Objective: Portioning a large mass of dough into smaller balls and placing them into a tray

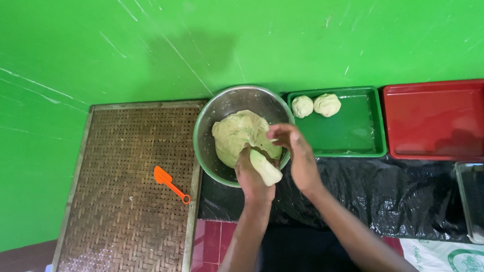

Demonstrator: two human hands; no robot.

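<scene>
The woven bamboo mat [128, 199], the largest thing here, lies flat along the left edge of the work surface, and its open weave is bare except for a small orange plastic scraper [170, 183] near its right border, within easy reach of the bowl. At the far right edge sits a red plastic tray [445, 121] with nothing in it, and just beside it a green plastic tray [359, 129] holds two pale dough balls [316, 105] in its far left corner, leaving most of its floor free. Black plastic sheeting [380, 195] covers the near edge under the trays, probably to keep the surface clean. The steel mixing bowl [226, 106] stands between mat and green tray, touching or nearly touching both, so portions need only a short way to the tray. Inside it rests the big lump of dough [236, 136], drawn toward the near rim. The left hand [253, 180] is closed around a pulled-out piece of dough [266, 168] that is still joined to the lump, gripping it over the near rim, likely so that the piece can be squeezed off. The right hand [296, 149] is cupped narrow, its fingertips pinching at the dough where the piece meets the mass. Metal trays [481, 200] lie at the near right corner.
</scene>
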